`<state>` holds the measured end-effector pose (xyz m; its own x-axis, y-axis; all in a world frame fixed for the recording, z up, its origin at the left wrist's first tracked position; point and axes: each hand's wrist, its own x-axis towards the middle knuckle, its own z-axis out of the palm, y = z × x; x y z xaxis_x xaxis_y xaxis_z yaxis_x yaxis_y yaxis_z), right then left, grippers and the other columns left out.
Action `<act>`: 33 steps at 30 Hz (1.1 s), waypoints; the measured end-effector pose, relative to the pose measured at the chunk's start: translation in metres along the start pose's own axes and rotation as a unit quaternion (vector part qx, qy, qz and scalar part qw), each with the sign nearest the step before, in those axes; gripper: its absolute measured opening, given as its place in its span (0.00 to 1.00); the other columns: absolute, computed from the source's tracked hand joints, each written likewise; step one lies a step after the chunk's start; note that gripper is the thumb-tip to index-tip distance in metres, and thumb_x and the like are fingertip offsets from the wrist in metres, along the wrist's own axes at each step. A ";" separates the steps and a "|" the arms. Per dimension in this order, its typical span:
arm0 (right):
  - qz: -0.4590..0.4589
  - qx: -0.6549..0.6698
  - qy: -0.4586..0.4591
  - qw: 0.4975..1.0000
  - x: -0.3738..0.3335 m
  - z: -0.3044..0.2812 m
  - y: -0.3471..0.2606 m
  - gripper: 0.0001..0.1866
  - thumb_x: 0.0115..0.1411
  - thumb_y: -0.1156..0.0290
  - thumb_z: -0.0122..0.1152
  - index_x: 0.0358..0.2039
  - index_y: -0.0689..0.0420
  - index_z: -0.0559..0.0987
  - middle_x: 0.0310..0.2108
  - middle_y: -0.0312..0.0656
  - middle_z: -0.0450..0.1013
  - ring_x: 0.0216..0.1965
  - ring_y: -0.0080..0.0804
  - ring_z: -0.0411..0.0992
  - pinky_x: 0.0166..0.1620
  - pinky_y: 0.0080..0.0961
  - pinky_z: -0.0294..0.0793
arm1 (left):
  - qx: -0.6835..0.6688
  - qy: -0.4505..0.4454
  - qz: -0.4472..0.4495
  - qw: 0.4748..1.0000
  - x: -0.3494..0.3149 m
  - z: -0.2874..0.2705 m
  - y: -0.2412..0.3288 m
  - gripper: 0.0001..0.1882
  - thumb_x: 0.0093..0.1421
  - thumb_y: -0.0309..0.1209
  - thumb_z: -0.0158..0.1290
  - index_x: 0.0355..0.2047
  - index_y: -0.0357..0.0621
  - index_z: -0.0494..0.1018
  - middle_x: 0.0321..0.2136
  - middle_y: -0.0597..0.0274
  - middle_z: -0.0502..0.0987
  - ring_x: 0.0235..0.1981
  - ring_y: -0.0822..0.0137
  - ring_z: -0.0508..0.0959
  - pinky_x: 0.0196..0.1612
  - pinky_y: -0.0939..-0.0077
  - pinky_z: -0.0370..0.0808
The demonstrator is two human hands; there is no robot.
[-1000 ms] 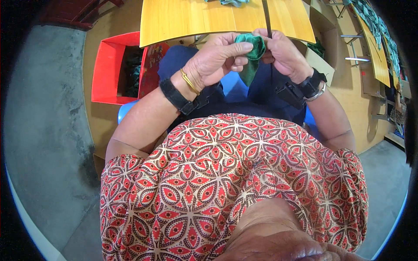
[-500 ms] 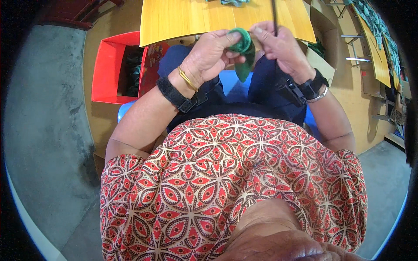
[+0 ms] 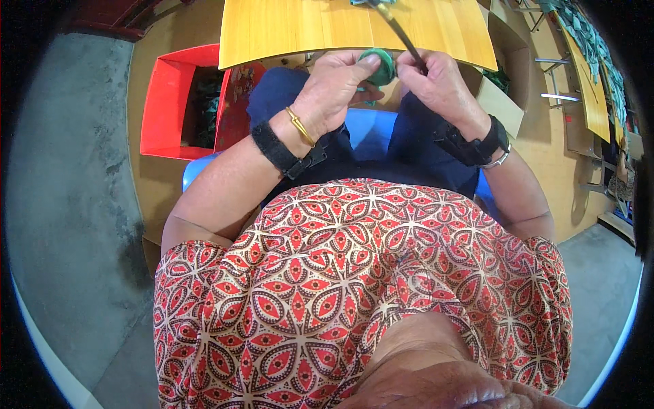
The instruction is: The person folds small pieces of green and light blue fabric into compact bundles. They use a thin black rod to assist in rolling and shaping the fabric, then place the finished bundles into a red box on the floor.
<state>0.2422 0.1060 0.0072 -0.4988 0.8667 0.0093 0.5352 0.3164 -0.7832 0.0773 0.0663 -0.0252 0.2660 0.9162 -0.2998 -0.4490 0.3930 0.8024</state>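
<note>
Just off the tabletop's [image 3: 293, 34] near edge, the left hand [image 3: 332, 90] pinches the green cloth [image 3: 379, 68], bunched into a round, between thumb and fingers. The right hand [image 3: 443, 88] grips a dark rod [image 3: 405, 39] that slants across that edge; its fingertips are right beside the cloth, though whether they touch it cannot be told. A red box [image 3: 158, 112] stands by the near left corner, a carton [image 3: 503, 105] by the near right.

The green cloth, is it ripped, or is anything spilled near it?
Nothing stands out: the left hand holds the green cloth, the right hand holds a dark stick, and no spill shows. The left hand hides part of the cloth, so I can't rule out small rips.
</note>
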 end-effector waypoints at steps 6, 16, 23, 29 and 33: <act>0.002 0.090 -0.006 0.996 0.005 -0.005 -0.002 0.12 0.49 0.66 0.55 0.22 0.64 0.74 0.17 0.33 0.68 0.21 0.16 0.63 0.26 0.15 0.64 | -0.065 0.009 0.009 0.998 0.005 -0.008 -0.003 0.12 0.57 0.34 0.43 0.33 0.37 0.68 0.29 0.62 0.71 0.30 0.70 0.71 0.37 0.69 0.72; -0.012 0.017 -0.063 0.998 0.002 -0.002 0.003 0.12 0.48 0.68 0.51 0.27 0.65 0.74 0.13 0.32 0.61 0.18 0.16 0.58 0.22 0.17 0.61 | 0.049 0.005 0.068 0.996 -0.002 0.003 -0.004 0.12 0.56 0.33 0.45 0.32 0.34 0.69 0.30 0.60 0.72 0.29 0.72 0.72 0.36 0.76 0.73; 0.025 0.025 -0.047 0.998 0.003 0.001 0.008 0.11 0.48 0.69 0.49 0.26 0.64 0.74 0.12 0.32 0.61 0.17 0.15 0.59 0.21 0.18 0.61 | -0.004 -0.049 0.015 0.999 0.000 -0.002 -0.005 0.14 0.57 0.35 0.42 0.36 0.38 0.68 0.33 0.63 0.71 0.34 0.72 0.70 0.40 0.72 0.70; -0.041 0.018 0.007 0.999 0.004 0.009 0.009 0.09 0.50 0.72 0.48 0.27 0.64 0.73 0.13 0.35 0.64 0.18 0.16 0.61 0.23 0.18 0.63 | -0.090 -0.172 -0.048 0.980 0.000 -0.002 -0.002 0.16 0.58 0.40 0.39 0.41 0.43 0.66 0.36 0.65 0.69 0.37 0.72 0.68 0.44 0.69 0.63; -0.028 0.063 0.016 0.997 0.002 0.005 0.003 0.06 0.52 0.74 0.49 0.29 0.63 0.71 0.18 0.33 0.66 0.21 0.16 0.61 0.26 0.15 0.63 | -0.124 -0.190 -0.015 0.974 -0.003 -0.001 0.001 0.17 0.57 0.42 0.40 0.40 0.46 0.65 0.35 0.67 0.69 0.36 0.72 0.68 0.42 0.71 0.64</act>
<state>0.2393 0.1067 0.0014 -0.5021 0.8617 0.0733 0.4165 0.3153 -0.8527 0.0754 0.0640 -0.0240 0.5567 0.8277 -0.0711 -0.6164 0.4688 0.6327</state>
